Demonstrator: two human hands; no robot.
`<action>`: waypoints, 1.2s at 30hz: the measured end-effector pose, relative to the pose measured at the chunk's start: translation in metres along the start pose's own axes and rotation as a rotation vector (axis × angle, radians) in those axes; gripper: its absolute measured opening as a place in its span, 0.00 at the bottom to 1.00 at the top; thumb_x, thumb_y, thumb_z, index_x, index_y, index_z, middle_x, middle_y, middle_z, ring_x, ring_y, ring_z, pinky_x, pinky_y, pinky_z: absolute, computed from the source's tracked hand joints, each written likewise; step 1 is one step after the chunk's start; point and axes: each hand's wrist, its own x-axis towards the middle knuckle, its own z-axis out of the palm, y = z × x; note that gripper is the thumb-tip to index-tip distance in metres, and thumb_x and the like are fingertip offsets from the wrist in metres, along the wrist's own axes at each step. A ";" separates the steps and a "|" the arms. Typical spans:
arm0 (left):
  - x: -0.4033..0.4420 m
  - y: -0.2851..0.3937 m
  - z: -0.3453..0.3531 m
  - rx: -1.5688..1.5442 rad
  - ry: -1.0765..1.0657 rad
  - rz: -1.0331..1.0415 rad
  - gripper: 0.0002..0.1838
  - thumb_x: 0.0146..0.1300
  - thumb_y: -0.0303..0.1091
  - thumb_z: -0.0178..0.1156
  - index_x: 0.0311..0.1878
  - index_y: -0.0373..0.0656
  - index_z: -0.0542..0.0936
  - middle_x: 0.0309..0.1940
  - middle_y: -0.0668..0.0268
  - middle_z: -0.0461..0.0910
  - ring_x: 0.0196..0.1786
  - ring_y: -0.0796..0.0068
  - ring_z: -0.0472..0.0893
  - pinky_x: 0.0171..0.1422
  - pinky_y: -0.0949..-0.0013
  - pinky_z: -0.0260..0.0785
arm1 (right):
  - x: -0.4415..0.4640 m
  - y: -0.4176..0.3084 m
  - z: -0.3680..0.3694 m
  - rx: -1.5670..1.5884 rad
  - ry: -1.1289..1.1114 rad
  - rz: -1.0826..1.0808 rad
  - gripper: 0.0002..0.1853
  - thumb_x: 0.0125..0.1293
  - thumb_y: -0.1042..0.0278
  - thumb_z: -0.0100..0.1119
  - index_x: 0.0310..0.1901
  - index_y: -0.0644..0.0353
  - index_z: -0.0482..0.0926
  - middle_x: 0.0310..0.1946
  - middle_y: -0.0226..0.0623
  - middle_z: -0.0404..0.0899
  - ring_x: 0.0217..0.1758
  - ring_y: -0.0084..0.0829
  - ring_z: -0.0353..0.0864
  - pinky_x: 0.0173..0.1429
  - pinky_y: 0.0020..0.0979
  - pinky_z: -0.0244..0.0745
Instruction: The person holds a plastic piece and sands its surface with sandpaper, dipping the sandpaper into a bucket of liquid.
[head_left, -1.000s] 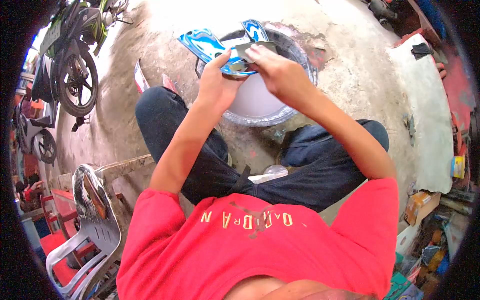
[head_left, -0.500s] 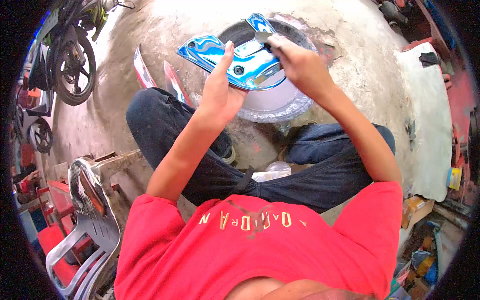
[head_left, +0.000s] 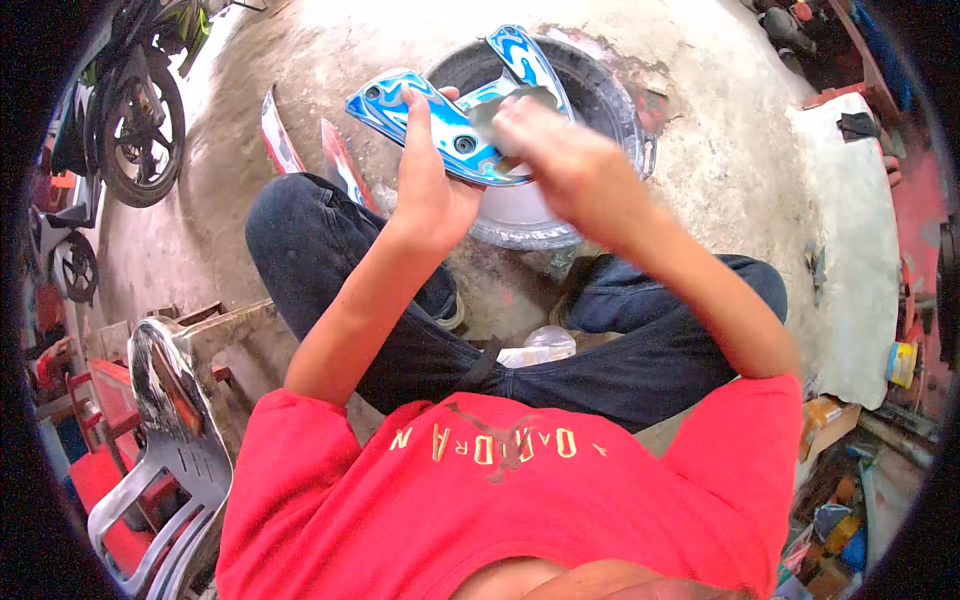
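Observation:
My left hand [head_left: 437, 200] is closed around the near edge of a glossy blue-and-white swirled motorcycle fairing panel [head_left: 400, 100], thumb on its top face. The panel is held tilted in the air over a round dark tub [head_left: 625, 120] with pale, cloudy liquid in it. Pinched in my right hand [head_left: 570, 165], blurred by motion, is a grey piece of sandpaper [head_left: 487, 112]. It lies against the panel's middle, near a round hole, and the fingers hide part of both.
Two red-and-white panels [head_left: 345, 165] stand left of the tub. A motorcycle wheel [head_left: 140, 130] is at the upper left, with a grey plastic chair [head_left: 180, 450] below. Between my legs sits a clear plastic container [head_left: 550, 340]. A whitish sheet [head_left: 855, 260] lies to the right.
My right hand has moved left and down across the panel with the sandpaper, from near its narrow arm to the middle. The panel and my left hand have shifted slightly left.

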 end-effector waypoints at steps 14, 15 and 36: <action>-0.001 0.009 0.005 0.081 -0.101 0.069 0.12 0.71 0.37 0.61 0.54 0.45 0.77 0.47 0.61 0.84 0.48 0.63 0.86 0.56 0.55 0.78 | 0.003 -0.019 -0.012 0.070 -0.036 -0.090 0.22 0.63 0.78 0.60 0.60 0.59 0.79 0.58 0.49 0.81 0.64 0.43 0.80 0.67 0.39 0.76; 0.002 0.005 0.004 0.080 -0.101 0.091 0.12 0.71 0.37 0.61 0.54 0.45 0.77 0.47 0.61 0.84 0.49 0.63 0.85 0.56 0.55 0.78 | 0.003 -0.004 -0.012 0.076 -0.026 -0.058 0.21 0.64 0.77 0.60 0.60 0.59 0.79 0.58 0.49 0.81 0.63 0.43 0.81 0.66 0.39 0.76; 0.000 0.009 0.006 0.124 -0.118 0.181 0.16 0.67 0.24 0.60 0.57 0.43 0.74 0.48 0.58 0.82 0.52 0.58 0.84 0.55 0.56 0.80 | 0.003 -0.016 -0.018 0.080 -0.035 -0.124 0.23 0.63 0.80 0.57 0.61 0.59 0.78 0.60 0.48 0.79 0.65 0.43 0.79 0.69 0.39 0.75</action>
